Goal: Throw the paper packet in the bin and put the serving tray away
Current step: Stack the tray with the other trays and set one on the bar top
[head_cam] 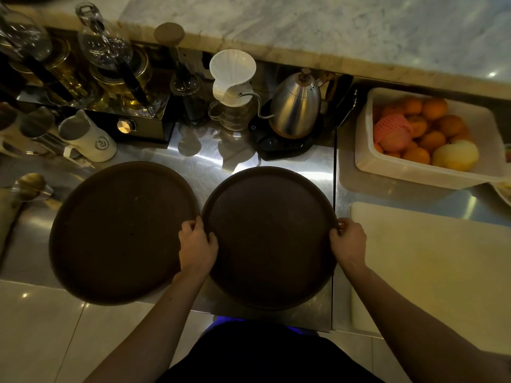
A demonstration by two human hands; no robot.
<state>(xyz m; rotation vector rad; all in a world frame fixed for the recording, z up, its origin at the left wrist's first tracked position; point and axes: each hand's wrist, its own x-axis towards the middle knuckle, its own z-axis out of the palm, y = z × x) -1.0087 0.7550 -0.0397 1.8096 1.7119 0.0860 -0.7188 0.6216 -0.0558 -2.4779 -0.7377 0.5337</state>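
Observation:
A round dark brown serving tray lies on the steel counter in front of me. My left hand grips its left rim and my right hand grips its right rim. A second, similar round tray lies just to the left, and its right edge sits under my left hand. Both trays have nothing on them. No paper packet or bin is in view.
Behind the trays stand a steel gooseneck kettle on a black base, a white pour-over dripper, milk jugs and glass siphon brewers. A white tub of oranges and a pale cutting board lie to the right.

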